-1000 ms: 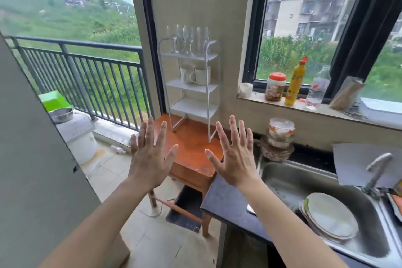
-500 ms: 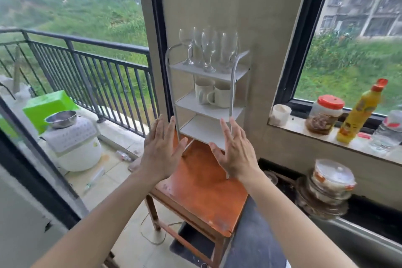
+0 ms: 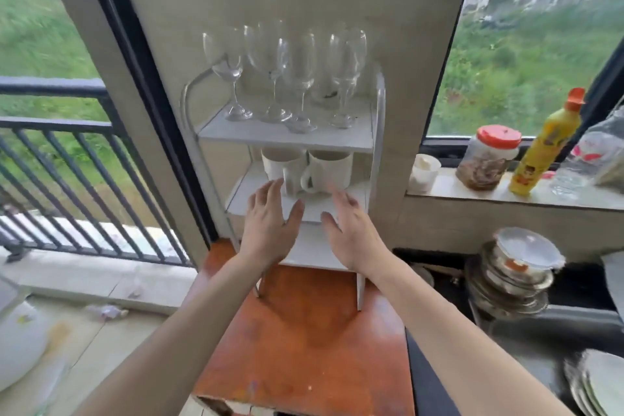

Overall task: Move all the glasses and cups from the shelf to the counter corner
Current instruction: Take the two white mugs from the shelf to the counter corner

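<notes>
A white three-tier shelf (image 3: 379,118) stands on an orange wooden table (image 3: 304,348) against the wall. Several clear wine glasses (image 3: 277,67) stand on its top tier. Two white mugs sit on the middle tier, the left mug (image 3: 282,162) and the right mug (image 3: 332,167) side by side. My left hand (image 3: 270,223) is open, fingers spread, just in front of the left mug. My right hand (image 3: 351,230) is open too, just below and in front of the right mug. Neither hand touches a mug.
A dark counter edge (image 3: 425,382) runs right of the table, with stacked metal bowls (image 3: 516,277) and plates (image 3: 597,382) beyond. On the windowsill stand a small white cup (image 3: 423,170), a red-lidded jar (image 3: 489,155) and a yellow bottle (image 3: 543,145). A balcony railing (image 3: 67,152) is at left.
The view has closed in on the shelf. Both open hands have risen from the bottom tier level to the middle tier, nearer the mugs.
</notes>
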A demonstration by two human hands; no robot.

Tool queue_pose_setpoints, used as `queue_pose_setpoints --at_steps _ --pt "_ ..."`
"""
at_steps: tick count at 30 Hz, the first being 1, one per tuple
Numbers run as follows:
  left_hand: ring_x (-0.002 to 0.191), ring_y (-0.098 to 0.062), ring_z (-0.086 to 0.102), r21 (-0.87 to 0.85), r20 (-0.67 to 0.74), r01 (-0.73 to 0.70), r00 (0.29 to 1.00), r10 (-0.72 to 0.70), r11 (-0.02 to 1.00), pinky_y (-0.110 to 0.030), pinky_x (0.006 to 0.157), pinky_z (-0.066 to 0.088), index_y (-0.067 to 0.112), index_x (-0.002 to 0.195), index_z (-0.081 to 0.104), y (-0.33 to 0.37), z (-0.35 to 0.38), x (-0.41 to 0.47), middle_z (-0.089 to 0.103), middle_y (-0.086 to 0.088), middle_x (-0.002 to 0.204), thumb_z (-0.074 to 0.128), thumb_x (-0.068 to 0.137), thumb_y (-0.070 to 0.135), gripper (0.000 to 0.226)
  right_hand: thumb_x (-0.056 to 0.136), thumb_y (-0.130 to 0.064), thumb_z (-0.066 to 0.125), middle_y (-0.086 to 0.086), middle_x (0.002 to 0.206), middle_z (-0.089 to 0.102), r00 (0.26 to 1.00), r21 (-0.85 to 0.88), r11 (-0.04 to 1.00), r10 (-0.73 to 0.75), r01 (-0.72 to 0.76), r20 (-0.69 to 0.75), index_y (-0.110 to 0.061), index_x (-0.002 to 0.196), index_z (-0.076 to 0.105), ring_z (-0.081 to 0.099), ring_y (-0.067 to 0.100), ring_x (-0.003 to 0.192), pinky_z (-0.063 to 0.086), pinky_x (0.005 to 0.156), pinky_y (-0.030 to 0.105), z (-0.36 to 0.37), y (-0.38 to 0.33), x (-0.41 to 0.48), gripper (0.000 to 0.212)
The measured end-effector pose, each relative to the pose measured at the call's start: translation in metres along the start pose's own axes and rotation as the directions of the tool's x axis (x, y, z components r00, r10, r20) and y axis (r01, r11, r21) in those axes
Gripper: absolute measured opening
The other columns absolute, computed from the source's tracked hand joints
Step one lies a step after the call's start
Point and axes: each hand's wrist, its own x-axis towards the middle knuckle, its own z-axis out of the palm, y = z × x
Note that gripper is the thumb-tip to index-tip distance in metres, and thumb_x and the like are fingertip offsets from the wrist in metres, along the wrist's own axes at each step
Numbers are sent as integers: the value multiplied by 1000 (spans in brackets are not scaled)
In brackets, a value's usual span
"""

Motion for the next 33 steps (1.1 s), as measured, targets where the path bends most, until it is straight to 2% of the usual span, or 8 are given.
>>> queue_pose_setpoints --at_steps 4,8,14,20,23,25,28,33 --pt "114 -27 46 -83 -75 -48 996 42 995 -31 96 33 12 130 48 -15 12 27 55 -7 122 58 94 46 50 103 -18 43 1 152 48 987 157 977 154 -145 -45 -25 155 35 45 20 138 38 107 30 16 -4 32 52" --pt "95 -25 52 -150 -172 -124 980 97 981 -39 81 45 9 114 54 -26 19 40 56 -2 105 60 98 34 30 96 1 40 2 136 60 977 342 924 203 -171 -60 -22 139 54 54 23 124 43 107 41 25 -7 52 50" --pt "75 -5 58 -285 -39 -120 993 114 951 -32 62 47 14 115 48 -33 15 45 54 18 97 51 102 34 25 98 -2 36 1 108 65 978 579 805 199 -127 -61 -28 112 63 60 15 81 46 59 14 29 -19 57 40" --pt "63 -11 52 -505 77 86 996 -54 859 -39 60 47 13 106 47 -23 10 42 57 4 84 46 104 27 14 105 -34 41 7 99 60 934 654 721 352 -230 -60 -27 97 66 60 11 65 50 61 23 32 -16 51 27" --pt "59 2 45 -594 120 155 987 -103 789 -23 60 42 19 97 54 -26 7 41 52 1 79 39 103 24 16 102 -53 45 4 88 59 894 647 719 430 -253 -128 -23 80 65 59 10 60 49 62 29 30 -13 45 42" --pt "59 2 45 -619 107 158 987 -117 770 -16 57 40 21 90 56 -30 5 40 52 2 77 37 99 30 23 103 -51 45 -1 75 58 874 655 711 460 -256 -157 -16 75 60 62 13 61 47 59 30 27 -11 42 47" --pt "57 -12 41 -660 108 187 982 -154 728 -36 55 36 14 79 53 -36 5 36 48 -7 69 37 92 37 31 104 -46 41 1 67 55 883 646 724 441 -244 -160 -10 78 57 64 16 65 46 62 30 27 -8 32 48" --pt "60 -18 36 -753 52 164 980 -190 637 -40 57 28 14 73 50 -36 17 1 46 -13 70 37 91 26 26 97 -43 43 2 63 48 884 686 710 410 -157 -223 -17 59 44 58 16 66 44 68 30 40 -5 3 45"
